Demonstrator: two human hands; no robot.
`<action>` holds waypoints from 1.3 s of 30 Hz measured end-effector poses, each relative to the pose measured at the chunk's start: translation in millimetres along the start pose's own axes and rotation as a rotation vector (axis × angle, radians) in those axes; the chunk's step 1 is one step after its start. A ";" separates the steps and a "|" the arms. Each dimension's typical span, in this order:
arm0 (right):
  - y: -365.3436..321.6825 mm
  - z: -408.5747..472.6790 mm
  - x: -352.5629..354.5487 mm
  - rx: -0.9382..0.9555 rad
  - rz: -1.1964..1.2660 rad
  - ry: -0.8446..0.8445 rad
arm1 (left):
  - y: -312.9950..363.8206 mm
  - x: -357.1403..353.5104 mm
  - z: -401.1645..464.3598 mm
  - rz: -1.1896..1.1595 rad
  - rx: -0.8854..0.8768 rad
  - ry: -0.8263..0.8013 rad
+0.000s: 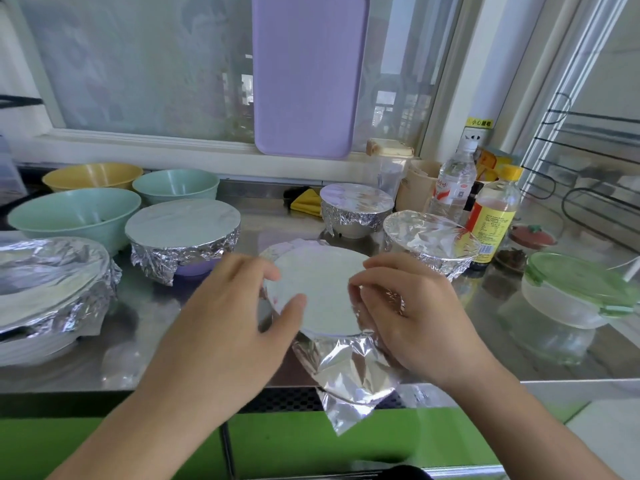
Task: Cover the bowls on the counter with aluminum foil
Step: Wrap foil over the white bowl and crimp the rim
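Four bowls on the desk (485, 341) are already foiled; three at back left, two green (74, 216) and one yellow (91, 174), are left bare. The fifth bowl's foil (318, 289) is being crimped between both hands: left hand (228, 320) pressed on the rim, right hand (412, 306) pinching the edge. A loose flap is left hanging in front.

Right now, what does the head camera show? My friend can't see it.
Two hands, left hand and right hand, press foil over a bowl at the counter's front edge. Four foil-covered bowls stand around it, and three uncovered bowls wait at back left.
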State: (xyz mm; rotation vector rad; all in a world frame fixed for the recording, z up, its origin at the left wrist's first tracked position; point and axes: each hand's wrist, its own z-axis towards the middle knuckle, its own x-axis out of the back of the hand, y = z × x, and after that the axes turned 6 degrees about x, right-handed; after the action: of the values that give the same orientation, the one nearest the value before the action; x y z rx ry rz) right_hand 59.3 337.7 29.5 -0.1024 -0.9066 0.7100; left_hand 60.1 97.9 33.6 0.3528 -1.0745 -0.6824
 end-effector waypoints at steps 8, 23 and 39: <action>-0.6 -2.6 6.9 -0.115 -0.006 0.027 | -4.0 -2.0 14.1 -0.052 0.231 -0.055; 12.6 -16.9 11.1 -0.074 0.038 0.136 | 4.3 -0.1 15.7 0.057 0.132 -0.128; -2.1 -51.9 0.8 0.061 -0.095 0.281 | -8.2 -2.3 65.0 0.081 0.046 -0.192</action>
State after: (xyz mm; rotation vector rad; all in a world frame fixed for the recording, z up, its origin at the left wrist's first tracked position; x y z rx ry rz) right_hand 99.6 347.3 -1.7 -0.1015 -0.6165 0.6164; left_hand -1.4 97.1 56.4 0.2861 -1.2820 -0.6290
